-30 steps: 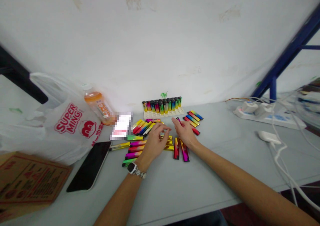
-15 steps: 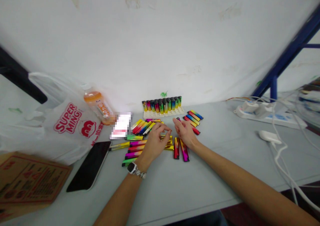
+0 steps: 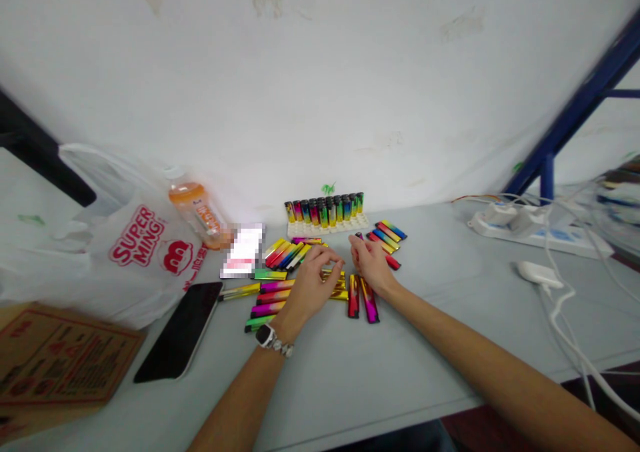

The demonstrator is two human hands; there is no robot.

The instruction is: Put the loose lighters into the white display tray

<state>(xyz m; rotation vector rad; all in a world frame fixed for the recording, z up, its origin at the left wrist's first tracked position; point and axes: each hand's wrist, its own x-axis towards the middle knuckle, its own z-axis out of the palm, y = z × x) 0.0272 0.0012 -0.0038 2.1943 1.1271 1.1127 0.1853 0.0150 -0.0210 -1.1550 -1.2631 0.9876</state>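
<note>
My right hand (image 3: 373, 265) is closed around a lighter, whose dark purple end (image 3: 359, 237) shows past the fingers; the rest of it is hidden. To its left, my left hand (image 3: 315, 280) is loosely curled, thumb tip near the index finger, and I see nothing held in it. Gold lighters (image 3: 339, 295) lie partly under it. Just below my right hand are a red lighter (image 3: 353, 297) and a purple lighter (image 3: 370, 302). Behind both hands, several black-topped lighters (image 3: 325, 211) stand upright in a white rack (image 3: 300, 230).
Colourful lighters (image 3: 274, 297) lie left of my left hand, and more lighters (image 3: 387, 235) are at the right. Farther left are a lit phone (image 3: 243, 249), a dark phone (image 3: 180, 332), an orange bottle (image 3: 195, 205), a plastic bag (image 3: 145, 265) and a carton (image 3: 65, 365). A power strip (image 3: 540, 232) stands right.
My right hand has shifted very slightly to the right, still closed. My left hand and the lighters on the table look the same.
</note>
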